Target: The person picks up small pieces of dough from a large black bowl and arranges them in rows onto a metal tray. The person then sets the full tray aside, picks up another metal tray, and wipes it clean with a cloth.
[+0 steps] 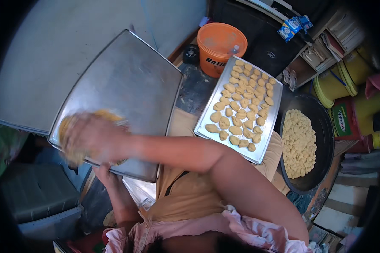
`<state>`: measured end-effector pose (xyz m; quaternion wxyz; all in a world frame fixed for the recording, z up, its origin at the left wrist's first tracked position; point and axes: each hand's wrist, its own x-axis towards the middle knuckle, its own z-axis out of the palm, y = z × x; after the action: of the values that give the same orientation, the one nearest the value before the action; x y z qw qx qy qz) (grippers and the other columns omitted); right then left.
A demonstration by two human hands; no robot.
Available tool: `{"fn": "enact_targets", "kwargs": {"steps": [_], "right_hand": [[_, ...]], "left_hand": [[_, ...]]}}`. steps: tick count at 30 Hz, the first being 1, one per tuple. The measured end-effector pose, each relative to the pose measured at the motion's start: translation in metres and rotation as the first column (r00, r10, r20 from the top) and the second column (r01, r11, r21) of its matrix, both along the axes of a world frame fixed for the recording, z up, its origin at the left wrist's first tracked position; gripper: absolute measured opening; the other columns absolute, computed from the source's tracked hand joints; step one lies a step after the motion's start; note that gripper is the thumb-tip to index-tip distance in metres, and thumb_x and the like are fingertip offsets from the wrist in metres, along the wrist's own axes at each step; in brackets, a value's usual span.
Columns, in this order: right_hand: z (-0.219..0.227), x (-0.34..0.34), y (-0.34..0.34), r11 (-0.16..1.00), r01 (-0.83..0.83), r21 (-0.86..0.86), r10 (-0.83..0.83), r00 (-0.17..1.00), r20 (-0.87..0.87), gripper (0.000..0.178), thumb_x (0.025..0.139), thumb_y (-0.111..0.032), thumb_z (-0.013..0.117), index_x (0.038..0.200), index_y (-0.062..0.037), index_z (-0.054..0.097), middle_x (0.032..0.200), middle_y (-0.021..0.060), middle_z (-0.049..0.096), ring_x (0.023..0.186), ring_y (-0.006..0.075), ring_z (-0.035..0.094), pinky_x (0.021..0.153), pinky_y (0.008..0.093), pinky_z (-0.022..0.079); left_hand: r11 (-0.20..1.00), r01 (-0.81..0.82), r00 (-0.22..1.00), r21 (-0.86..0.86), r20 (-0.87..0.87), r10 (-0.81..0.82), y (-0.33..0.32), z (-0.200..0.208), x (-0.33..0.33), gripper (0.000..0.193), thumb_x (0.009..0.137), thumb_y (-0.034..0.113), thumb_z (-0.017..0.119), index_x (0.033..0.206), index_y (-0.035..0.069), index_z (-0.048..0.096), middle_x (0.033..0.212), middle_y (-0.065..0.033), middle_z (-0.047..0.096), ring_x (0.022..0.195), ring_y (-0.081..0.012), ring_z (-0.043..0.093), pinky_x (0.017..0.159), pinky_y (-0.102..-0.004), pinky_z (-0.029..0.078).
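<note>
The rag (109, 114) lies at nine o'clock on my tray (126, 84) — wiping looks unfinished. My right hand (93, 137) blurs there, fingers unreadable; my left hand (103, 172) supports the edge, fingers hidden. Two o'clock: dough tray (271, 122), filled — three: basin (324, 145), dough (299, 143) left.

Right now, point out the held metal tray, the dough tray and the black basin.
Held metal tray (124, 88), head view: bare middle surface.
Dough tray (255, 156), head view: bare metal near its lower corner.
Black basin (324, 143), head view: inner wall.
</note>
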<state>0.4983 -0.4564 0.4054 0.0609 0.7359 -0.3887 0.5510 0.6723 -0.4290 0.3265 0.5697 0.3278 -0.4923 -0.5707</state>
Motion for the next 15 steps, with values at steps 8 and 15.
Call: {"fn": "enact_targets", "kwargs": {"steps": [8, 15], "right_hand": [[-0.015, -0.235, -0.048, 0.686, 0.370, 0.627, -0.709, 0.536, 0.459, 0.033, 0.086, -0.015, 0.055, 0.115, 0.0003, 0.058, 0.090, 0.0178, 0.067, 0.083, 0.0324, 0.066, 0.078, 0.0385, 0.053], [-0.051, -0.028, 0.078, 0.978, -0.036, 0.207, 0.031, 0.999, 0.031, 0.071, 0.071, -0.015, 0.059, 0.141, -0.0154, 0.043, 0.147, 0.0073, 0.036, 0.140, 0.0307, 0.027, 0.114, 0.0525, 0.017]], "left_hand": [[0.979, 0.177, 0.968, 0.106, -0.196, -0.154, 0.021, 0.058, 0.007, 0.049, 0.074, 0.021, 0.057, 0.112, -0.009, 0.051, 0.096, -0.0194, 0.061, 0.085, -0.0298, 0.062, 0.075, -0.0393, 0.052], [1.000, 0.011, 0.991, -0.007, -0.137, -0.011, -0.030, 0.023, -0.038, 0.031, 0.081, 0.015, 0.055, 0.104, -0.006, 0.054, 0.098, -0.0132, 0.060, 0.089, -0.0227, 0.060, 0.082, -0.0360, 0.047]]}}
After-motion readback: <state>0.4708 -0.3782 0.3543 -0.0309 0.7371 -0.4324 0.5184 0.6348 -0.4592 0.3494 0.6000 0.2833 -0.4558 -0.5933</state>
